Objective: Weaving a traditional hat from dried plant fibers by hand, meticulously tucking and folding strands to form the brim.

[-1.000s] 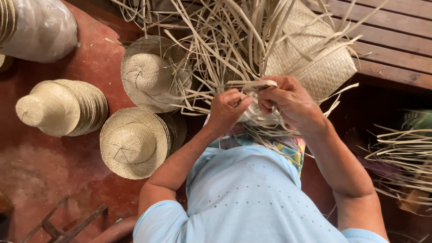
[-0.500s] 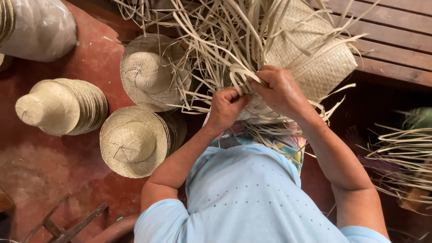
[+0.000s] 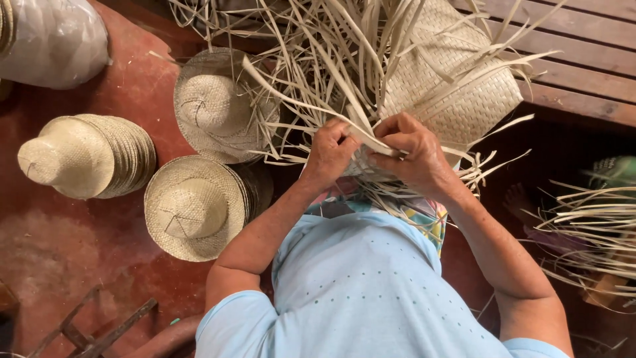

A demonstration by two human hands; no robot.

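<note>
Red floor spreads under everything, with a dark wooden bench (image 3: 596,59) running along the far right edge. Farthest left of my fingers lies a stack of finished straw hats (image 3: 86,156) on its side, then a second hat stack (image 3: 195,209) lying brim-down, and a single woven hat (image 3: 215,106) just beyond it. My left hand (image 3: 331,149) has its fingers curled together around a bundle of palm strips (image 3: 318,59), pinching them right where the weave begins. Just right of that, my right hand (image 3: 414,149) is clamped on one flat strip (image 3: 364,136), thumb over it, touching the left knuckles. Both hands press on the half-woven hat (image 3: 457,86), which rests in my lap against my pale blue shirt (image 3: 358,292), its loose ends fanning away from my fingers. I judge this piece light and springy: the strips bend easily but would likely crease or split if folded hard, and dry ones slide. Holding close to the woven edge seems the safest grip. Far right, more loose strips (image 3: 589,232) lie apart.
</note>
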